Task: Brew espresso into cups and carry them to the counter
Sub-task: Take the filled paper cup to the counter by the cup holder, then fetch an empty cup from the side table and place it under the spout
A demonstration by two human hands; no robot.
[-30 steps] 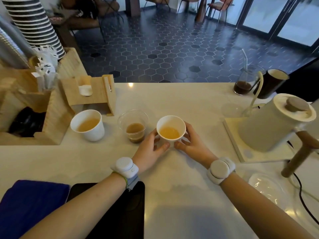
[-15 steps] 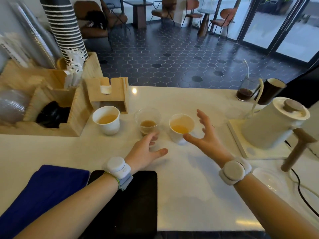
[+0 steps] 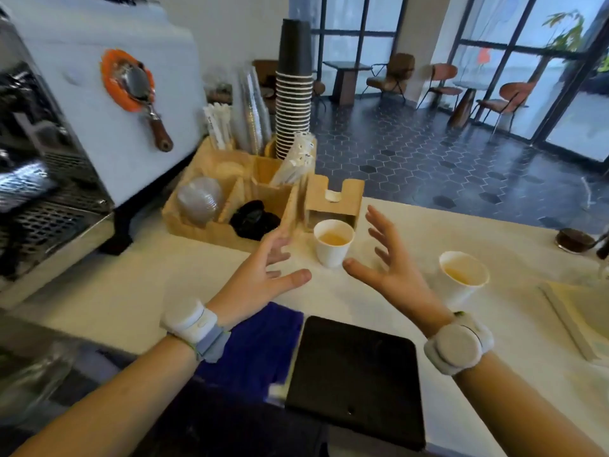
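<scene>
- The left hand (image 3: 263, 278) is hovering above the white counter (image 3: 138, 291), palm turned inward, fingers spread apart and holding nothing; its thumb is pointing toward the other hand.
- The right hand (image 3: 389, 265) is hanging opposite it, fingers splayed and slightly bent, gripping nothing, its thumb reaching toward the left.
- Both wrists are wearing white bands.
- A white paper cup (image 3: 333, 242) is standing upright on the counter between the two hands, just beyond the thumbs, touched by neither; it is holding a light brown liquid.
- A second white cup (image 3: 461, 278) is sitting to the right of the right hand, partly hidden behind the wrist, also carrying a pale brown drink.
- A wooden organiser (image 3: 211, 225) is sitting behind the left hand, holding clear domed lids, black lids, wrapped straws and a tall stack of dark paper cups (image 3: 294, 94).
- A small wooden holder (image 3: 333, 201) is standing just behind the nearer cup.
- The espresso machine (image 3: 82, 110) is filling the left side, blurred.
- A blue cloth (image 3: 260, 344) and a black tablet (image 3: 356, 374) are lying at the near edge of the counter.
</scene>
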